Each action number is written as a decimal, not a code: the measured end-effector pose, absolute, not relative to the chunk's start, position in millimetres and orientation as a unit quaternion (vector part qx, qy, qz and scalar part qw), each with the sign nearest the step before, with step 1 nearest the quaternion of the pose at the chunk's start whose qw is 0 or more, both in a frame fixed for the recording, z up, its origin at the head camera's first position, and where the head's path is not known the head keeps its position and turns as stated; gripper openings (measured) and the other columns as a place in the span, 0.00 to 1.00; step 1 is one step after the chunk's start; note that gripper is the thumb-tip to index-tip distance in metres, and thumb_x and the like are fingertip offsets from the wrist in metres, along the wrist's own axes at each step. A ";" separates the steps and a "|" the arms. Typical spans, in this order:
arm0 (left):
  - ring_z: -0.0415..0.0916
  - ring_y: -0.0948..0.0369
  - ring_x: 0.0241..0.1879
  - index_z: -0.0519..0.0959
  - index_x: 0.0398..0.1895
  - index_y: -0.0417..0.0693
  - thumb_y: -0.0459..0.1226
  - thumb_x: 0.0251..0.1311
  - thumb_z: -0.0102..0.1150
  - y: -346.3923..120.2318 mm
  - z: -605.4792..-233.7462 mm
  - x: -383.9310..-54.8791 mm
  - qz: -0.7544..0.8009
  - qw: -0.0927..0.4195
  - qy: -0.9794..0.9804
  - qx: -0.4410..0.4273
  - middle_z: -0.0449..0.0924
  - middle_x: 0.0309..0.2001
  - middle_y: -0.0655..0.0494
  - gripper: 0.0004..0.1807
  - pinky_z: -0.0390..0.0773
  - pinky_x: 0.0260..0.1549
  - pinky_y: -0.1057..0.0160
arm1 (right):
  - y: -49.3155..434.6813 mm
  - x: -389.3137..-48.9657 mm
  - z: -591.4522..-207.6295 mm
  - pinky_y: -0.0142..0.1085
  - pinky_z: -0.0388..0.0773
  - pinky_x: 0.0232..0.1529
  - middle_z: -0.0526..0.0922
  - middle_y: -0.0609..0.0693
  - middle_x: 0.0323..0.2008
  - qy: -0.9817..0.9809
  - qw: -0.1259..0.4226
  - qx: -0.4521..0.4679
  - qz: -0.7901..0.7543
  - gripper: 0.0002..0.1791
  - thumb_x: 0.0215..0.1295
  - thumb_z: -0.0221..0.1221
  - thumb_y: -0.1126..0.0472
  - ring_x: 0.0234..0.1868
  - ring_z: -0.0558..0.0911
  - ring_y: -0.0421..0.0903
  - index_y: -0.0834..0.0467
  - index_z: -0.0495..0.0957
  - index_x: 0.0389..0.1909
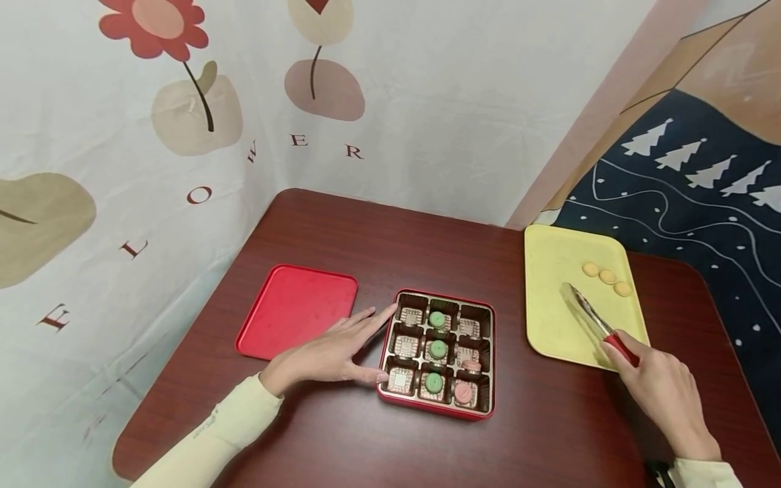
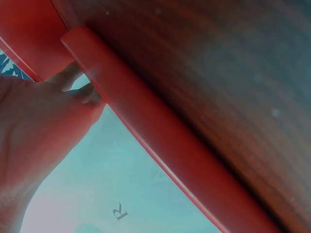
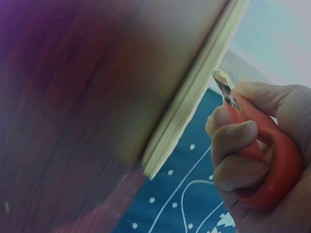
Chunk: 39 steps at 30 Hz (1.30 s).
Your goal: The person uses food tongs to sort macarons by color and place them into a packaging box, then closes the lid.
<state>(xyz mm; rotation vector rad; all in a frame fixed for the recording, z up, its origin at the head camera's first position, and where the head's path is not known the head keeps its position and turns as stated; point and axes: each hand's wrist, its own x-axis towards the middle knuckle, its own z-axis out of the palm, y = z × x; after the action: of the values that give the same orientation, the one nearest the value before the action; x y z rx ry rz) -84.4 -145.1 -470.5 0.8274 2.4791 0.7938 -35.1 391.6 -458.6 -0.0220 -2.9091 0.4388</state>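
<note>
A red square tin box [image 1: 437, 411] with a brown divided insert sits on the table. Green macarons [image 1: 437, 349] stand in its middle column, and pink macarons [image 1: 464, 392] occupy the near and middle cells of the right column. My left hand [image 1: 332, 354] has its fingers extended along the box's left side, thumb at the near corner, fingertips by the far one. In my right hand [image 1: 662, 390] are metal tongs with red handles [image 3: 286, 165], gripped with curled fingers. The tongs' tips reach over the yellow tray [image 1: 549, 271], left of three yellow macarons [image 1: 607, 276].
Left of the box lies a red lid [image 1: 305, 308], partly behind my left hand. The dark wooden table [image 1: 390, 237] has rounded corners. A printed white curtain [image 1: 439, 102] hangs along its back and left, and a dark blue tree-patterned one [image 1: 689, 203] at the right.
</note>
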 end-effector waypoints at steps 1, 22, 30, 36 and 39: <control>0.39 0.52 0.82 0.31 0.82 0.80 0.76 0.53 0.58 -145.0 -470.8 -84.6 0.284 0.204 0.889 0.296 0.45 0.82 0.67 0.62 0.47 0.75 0.33 | 388.0 -33.9 -457.7 0.49 0.65 0.17 0.73 0.50 0.09 -0.983 0.099 -0.005 0.155 0.28 0.67 0.68 0.49 0.21 0.78 0.63 0.64 0.82 0.60; 0.39 0.54 0.82 0.32 0.82 0.80 0.76 0.52 0.58 -146.2 -471.0 -84.0 0.283 0.210 0.890 0.289 0.46 0.82 0.68 0.62 0.46 0.76 0.35 | 300.0 -15.6 -440.4 0.27 0.60 0.22 0.84 0.38 0.26 -0.959 0.152 0.119 0.208 0.24 0.53 0.78 0.56 0.23 0.69 0.37 0.47 0.87 0.53; 0.38 0.53 0.82 0.31 0.82 0.81 0.77 0.52 0.57 -145.2 -472.7 -84.5 0.277 0.209 0.892 0.290 0.45 0.82 0.68 0.62 0.46 0.75 0.35 | 284.1 -13.6 -444.5 0.27 0.62 0.24 0.87 0.38 0.31 -0.950 0.168 0.146 0.217 0.24 0.52 0.78 0.57 0.24 0.70 0.36 0.49 0.88 0.52; 0.39 0.52 0.82 0.31 0.82 0.80 0.77 0.52 0.58 -144.4 -470.8 -85.1 0.282 0.206 0.890 0.293 0.46 0.82 0.67 0.62 0.46 0.75 0.34 | 277.4 -10.6 -447.2 0.31 0.69 0.25 0.91 0.45 0.40 -0.949 0.173 0.162 0.207 0.27 0.50 0.79 0.57 0.27 0.76 0.37 0.53 0.88 0.54; 0.38 0.52 0.82 0.31 0.82 0.79 0.76 0.53 0.58 -144.5 -471.0 -85.2 0.283 0.206 0.890 0.293 0.45 0.82 0.67 0.62 0.46 0.75 0.34 | 276.0 -10.4 -449.6 0.37 0.73 0.25 0.91 0.47 0.41 -0.947 0.182 0.174 0.198 0.28 0.49 0.79 0.58 0.28 0.80 0.39 0.53 0.87 0.54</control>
<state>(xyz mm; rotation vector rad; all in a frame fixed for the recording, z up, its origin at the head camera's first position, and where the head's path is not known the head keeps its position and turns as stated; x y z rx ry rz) -85.2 -144.5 -471.0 0.8175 2.4788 0.7875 -10.4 276.0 -449.6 0.4898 -2.6738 0.5594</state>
